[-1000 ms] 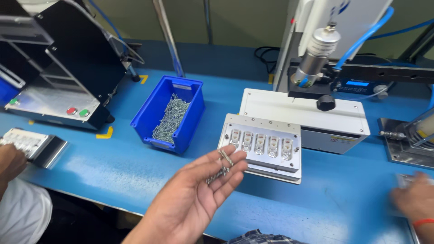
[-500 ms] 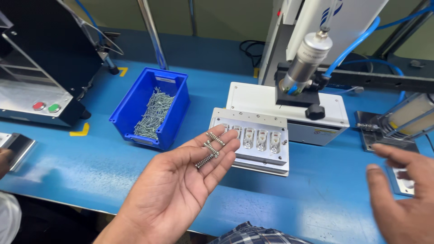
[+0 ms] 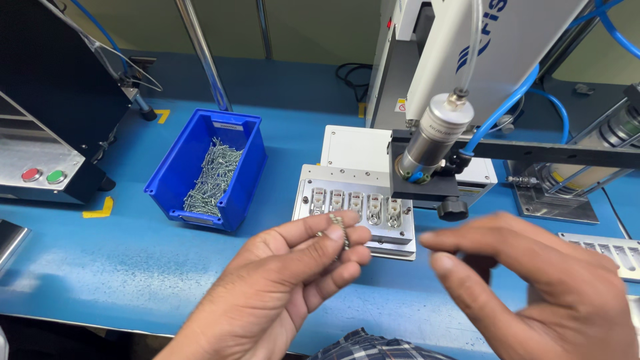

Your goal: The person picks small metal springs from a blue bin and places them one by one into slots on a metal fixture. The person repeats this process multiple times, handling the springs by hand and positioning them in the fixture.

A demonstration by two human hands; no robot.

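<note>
My left hand [image 3: 283,287] is raised palm up over the blue table, its thumb and fingers pinching a few small metal screws [image 3: 339,227]. My right hand [image 3: 533,287] hovers to the right of it, fingers loosely curled and apart, holding nothing, its fingertips a short way from the screws. Behind both hands lies a grey metal fixture plate [image 3: 357,207] with a row of several small parts set in slots. A blue bin [image 3: 207,167] with a heap of loose screws [image 3: 213,177] stands to the left of the plate.
A white press machine [image 3: 467,60] with a steel cylinder head [image 3: 427,140] and blue air hoses overhangs the plate. A black box with red and green buttons [image 3: 40,176] stands at left. Another metal tray [image 3: 603,247] lies at the right edge.
My left hand has curled from an open palm into a pinch on the screws. My right hand has come in from the right edge toward them. The view has moved closer.
</note>
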